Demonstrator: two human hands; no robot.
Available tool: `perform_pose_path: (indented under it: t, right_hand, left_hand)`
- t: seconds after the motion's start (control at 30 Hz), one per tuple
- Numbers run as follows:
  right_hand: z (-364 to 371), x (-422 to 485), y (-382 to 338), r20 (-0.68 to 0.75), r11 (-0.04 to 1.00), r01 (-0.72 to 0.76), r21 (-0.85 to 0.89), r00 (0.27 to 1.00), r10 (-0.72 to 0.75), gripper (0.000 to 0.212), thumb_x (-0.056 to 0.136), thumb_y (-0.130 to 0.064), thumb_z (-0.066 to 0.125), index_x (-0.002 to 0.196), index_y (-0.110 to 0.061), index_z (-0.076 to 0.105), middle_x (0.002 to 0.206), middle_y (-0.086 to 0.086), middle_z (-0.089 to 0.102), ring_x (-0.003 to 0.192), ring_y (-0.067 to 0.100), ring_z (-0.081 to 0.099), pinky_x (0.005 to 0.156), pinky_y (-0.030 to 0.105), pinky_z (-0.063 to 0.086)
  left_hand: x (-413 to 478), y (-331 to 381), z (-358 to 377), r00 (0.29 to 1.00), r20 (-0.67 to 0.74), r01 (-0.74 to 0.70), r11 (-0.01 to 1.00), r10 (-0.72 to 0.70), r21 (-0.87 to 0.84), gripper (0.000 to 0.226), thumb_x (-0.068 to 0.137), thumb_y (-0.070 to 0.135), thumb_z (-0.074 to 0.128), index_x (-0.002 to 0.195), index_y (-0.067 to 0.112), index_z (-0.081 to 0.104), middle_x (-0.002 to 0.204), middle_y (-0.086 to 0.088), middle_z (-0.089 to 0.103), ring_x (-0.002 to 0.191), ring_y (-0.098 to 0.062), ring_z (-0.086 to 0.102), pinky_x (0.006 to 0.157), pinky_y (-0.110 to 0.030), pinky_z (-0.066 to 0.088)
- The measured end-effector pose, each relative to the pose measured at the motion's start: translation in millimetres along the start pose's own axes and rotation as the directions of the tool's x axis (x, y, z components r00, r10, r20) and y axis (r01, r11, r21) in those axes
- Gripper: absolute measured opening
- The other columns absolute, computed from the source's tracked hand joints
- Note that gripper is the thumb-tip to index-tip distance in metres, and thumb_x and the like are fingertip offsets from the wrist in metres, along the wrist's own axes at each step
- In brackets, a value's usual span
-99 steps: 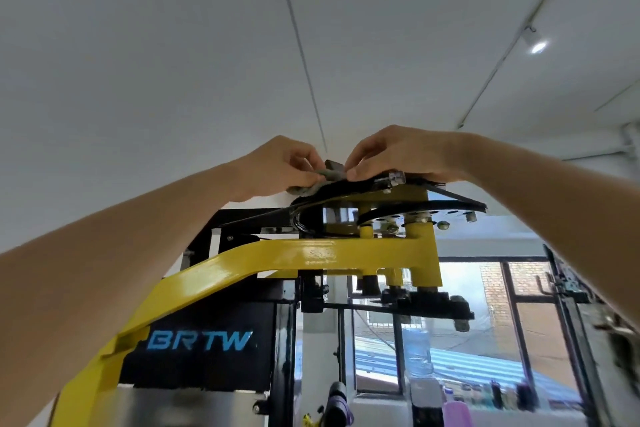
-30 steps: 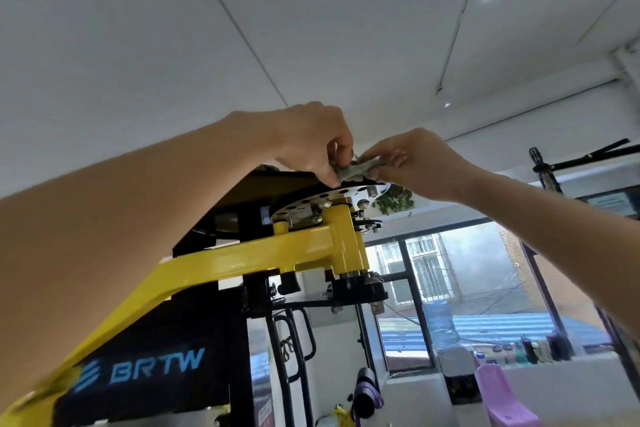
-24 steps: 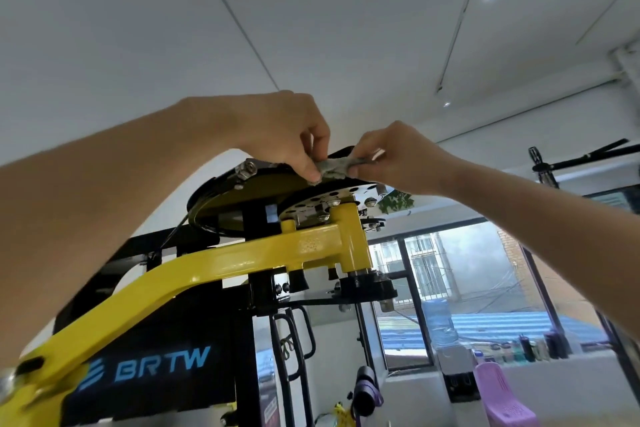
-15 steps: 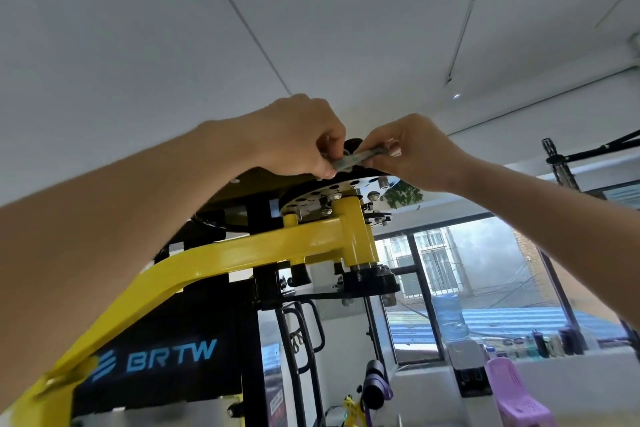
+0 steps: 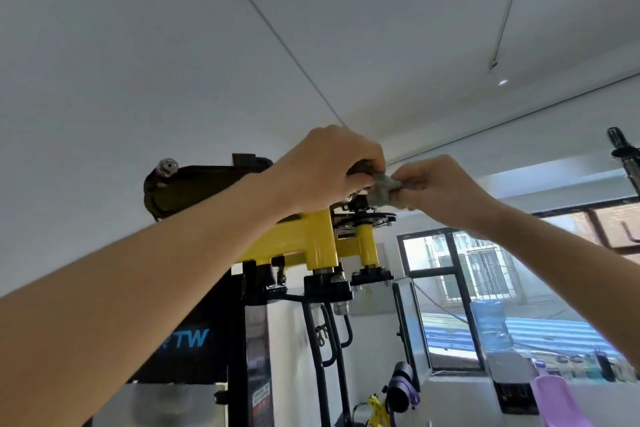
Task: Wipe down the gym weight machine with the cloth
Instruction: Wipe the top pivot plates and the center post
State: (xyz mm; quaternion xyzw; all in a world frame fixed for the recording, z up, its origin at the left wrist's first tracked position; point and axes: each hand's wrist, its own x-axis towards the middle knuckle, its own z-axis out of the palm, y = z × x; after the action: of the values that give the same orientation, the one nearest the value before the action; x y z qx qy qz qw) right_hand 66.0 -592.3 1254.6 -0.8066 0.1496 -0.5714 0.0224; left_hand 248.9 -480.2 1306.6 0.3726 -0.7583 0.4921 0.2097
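Note:
The weight machine (image 5: 311,243) rises in front of me, with a yellow arm, black pulley housing and a perforated metal disc at its top. Both my arms reach up to that top. My left hand (image 5: 329,166) is curled around one end of a small grey cloth (image 5: 384,189), right above the disc. My right hand (image 5: 436,187) pinches the other end of the cloth just to the right. Most of the cloth is hidden between my fingers.
A black panel with blue letters (image 5: 187,340) covers the machine's lower left. Black handles (image 5: 329,333) hang below the yellow arm. A window (image 5: 460,288) is at the right, with a water jug (image 5: 490,324), bottles and a purple chair (image 5: 554,399) near the sill.
My view has swung so the machine's top sits further left. Both hands stay on the cloth at the top and have shifted toward the disc's right edge.

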Motion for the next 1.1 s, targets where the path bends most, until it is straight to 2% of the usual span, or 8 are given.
perform_pose_path:
  t: [0.1,0.23,0.37,0.47,0.53,0.7,0.87,1.1]
  right_hand:
    - [10,-12,16,0.154,0.946,-0.161,0.282,0.981,0.121,0.017,0.088,0.002,0.067,0.089,-0.012,0.077,0.079,0.003,0.075,0.072,0.016,0.068,0.065,0.024,0.056]
    - [41,-18,32,0.271,0.808,-0.334,0.486,0.936,0.223,0.012,0.090,0.005,0.064,0.095,0.000,0.074,0.097,0.020,0.072,0.085,0.024,0.070,0.073,0.027,0.059]
    - [87,-8,38,0.065,0.735,-0.221,0.641,0.970,0.234,0.016,0.084,0.008,0.071,0.087,-0.007,0.074,0.095,0.018,0.073,0.091,0.029,0.073,0.077,0.028,0.061]
    - [113,7,39,-0.193,0.862,-0.023,0.507,0.971,0.139,0.025,0.080,0.005,0.073,0.089,-0.018,0.078,0.086,0.000,0.075,0.086,0.017,0.071,0.080,0.028,0.060]
    - [123,16,41,-0.262,0.916,0.044,0.399,0.963,0.067,0.028,0.081,0.003,0.071,0.096,-0.019,0.079,0.090,-0.007,0.075,0.088,0.011,0.070,0.088,0.034,0.059]
    - [132,13,55,-0.242,0.954,0.087,0.288,0.970,-0.016,0.032,0.080,0.003,0.066,0.099,-0.019,0.079,0.090,-0.012,0.073,0.087,0.007,0.069,0.087,0.040,0.058]
    - [127,-11,62,-0.133,0.972,0.194,0.133,0.975,-0.176,0.026,0.077,0.002,0.078,0.093,-0.019,0.081,0.080,-0.022,0.066,0.077,-0.002,0.065,0.074,0.009,0.048]
    - [135,21,31,-0.126,0.907,0.402,-0.124,0.901,-0.416,0.023,0.079,-0.002,0.076,0.093,-0.020,0.081,0.079,-0.008,0.066,0.069,-0.003,0.052,0.071,0.018,0.049]
  left_hand:
    - [-22,14,18,1.000,-0.012,0.017,0.999,-0.018,-0.029,0.018,0.092,0.028,0.071,0.110,0.026,0.073,0.093,0.017,0.067,0.084,-0.001,0.056,0.077,-0.006,0.036]
    - [-60,11,44,0.964,0.008,0.264,0.952,-0.266,-0.154,0.020,0.088,0.027,0.076,0.107,0.031,0.075,0.093,0.020,0.067,0.086,0.003,0.062,0.080,-0.022,0.053]
    - [-83,-3,71,0.876,-0.193,0.430,0.897,-0.442,-0.101,0.018,0.083,0.024,0.081,0.100,0.028,0.078,0.092,0.016,0.067,0.083,0.001,0.060,0.081,-0.030,0.055]
    - [-86,-15,88,0.805,-0.416,0.461,0.887,-0.423,-0.010,0.016,0.080,0.014,0.082,0.096,0.017,0.079,0.095,0.005,0.072,0.085,0.001,0.056,0.082,-0.009,0.047]
    - [-84,-22,98,0.770,-0.477,0.464,0.885,-0.423,-0.037,0.017,0.081,0.010,0.081,0.098,0.014,0.079,0.098,0.001,0.073,0.086,0.000,0.058,0.082,-0.007,0.047]
    - [-94,-29,108,0.789,-0.409,0.432,0.887,-0.459,-0.162,0.019,0.087,0.013,0.078,0.105,0.014,0.078,0.099,0.002,0.070,0.083,-0.005,0.065,0.077,-0.026,0.059]
    - [-138,-28,115,0.867,-0.277,0.372,0.908,-0.414,-0.193,0.018,0.086,0.010,0.077,0.102,0.015,0.078,0.098,0.006,0.068,0.086,-0.005,0.066,0.073,-0.030,0.060]
    - [-151,-53,124,0.823,-0.353,0.389,0.894,-0.446,-0.221,0.018,0.084,0.001,0.077,0.099,0.011,0.077,0.096,0.004,0.068,0.082,-0.009,0.067,0.070,-0.035,0.061]
